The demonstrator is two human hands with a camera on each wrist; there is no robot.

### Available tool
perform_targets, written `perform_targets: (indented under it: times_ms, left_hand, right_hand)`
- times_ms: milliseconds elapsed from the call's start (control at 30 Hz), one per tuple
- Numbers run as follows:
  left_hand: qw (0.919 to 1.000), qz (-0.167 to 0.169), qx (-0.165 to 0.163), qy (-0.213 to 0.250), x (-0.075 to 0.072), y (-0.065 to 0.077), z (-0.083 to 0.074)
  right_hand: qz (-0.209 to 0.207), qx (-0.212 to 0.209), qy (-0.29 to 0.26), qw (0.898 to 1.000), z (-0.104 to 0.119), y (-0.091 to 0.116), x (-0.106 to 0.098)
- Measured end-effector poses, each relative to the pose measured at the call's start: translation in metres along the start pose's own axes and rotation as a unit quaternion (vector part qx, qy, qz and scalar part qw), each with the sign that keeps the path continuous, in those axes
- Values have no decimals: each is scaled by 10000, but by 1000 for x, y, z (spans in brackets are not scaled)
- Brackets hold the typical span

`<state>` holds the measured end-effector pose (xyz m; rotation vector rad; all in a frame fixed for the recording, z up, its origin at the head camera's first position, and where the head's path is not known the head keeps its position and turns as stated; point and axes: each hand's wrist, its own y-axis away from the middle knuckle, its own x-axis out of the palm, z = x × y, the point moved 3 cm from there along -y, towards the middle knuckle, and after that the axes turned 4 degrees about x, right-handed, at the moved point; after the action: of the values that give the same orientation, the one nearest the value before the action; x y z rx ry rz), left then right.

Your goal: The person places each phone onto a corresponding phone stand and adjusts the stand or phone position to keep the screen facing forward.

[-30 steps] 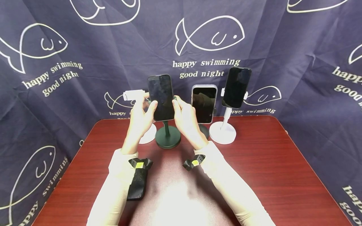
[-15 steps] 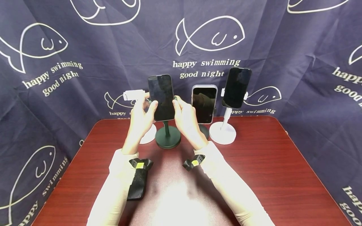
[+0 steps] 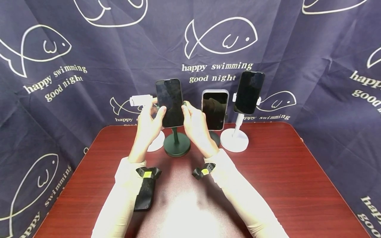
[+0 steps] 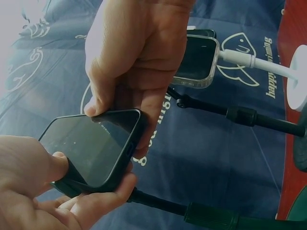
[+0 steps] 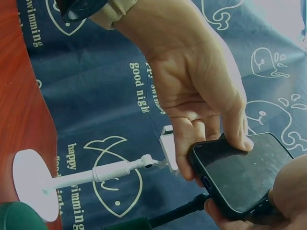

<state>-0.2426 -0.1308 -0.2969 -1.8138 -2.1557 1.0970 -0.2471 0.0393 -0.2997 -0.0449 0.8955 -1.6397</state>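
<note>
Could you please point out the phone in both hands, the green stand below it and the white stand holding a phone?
Held phone [image 3: 170,101], head view, middle of the screen.
Green stand [image 3: 177,146], head view, round base.
White stand [image 3: 234,141], head view, round base.

In the head view, the left cream ribbed sleeve [image 3: 120,195] covers part of a black, round-cornered flat object [image 3: 145,196]. The left hand [image 3: 148,127] hides much of the white round-based stand's [image 3: 156,142] pole. The upright black rectangular phone [image 3: 170,102] masks most of the dark-green round-based stand's [image 3: 177,147] clamp. The bottom edge crops the glossy red-brown bench [image 3: 282,172]. In the right wrist view, the right hand [image 5: 292,189] runs out of frame.
</note>
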Motion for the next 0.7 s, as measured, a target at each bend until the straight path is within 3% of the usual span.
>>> perform_targets:
  times_ms: [700]
  left_hand:
    - [9999, -2, -58, -163, -1, 0, -1]
  right_hand:
    - [-21, -192, 134, 9997, 3, 1, -1]
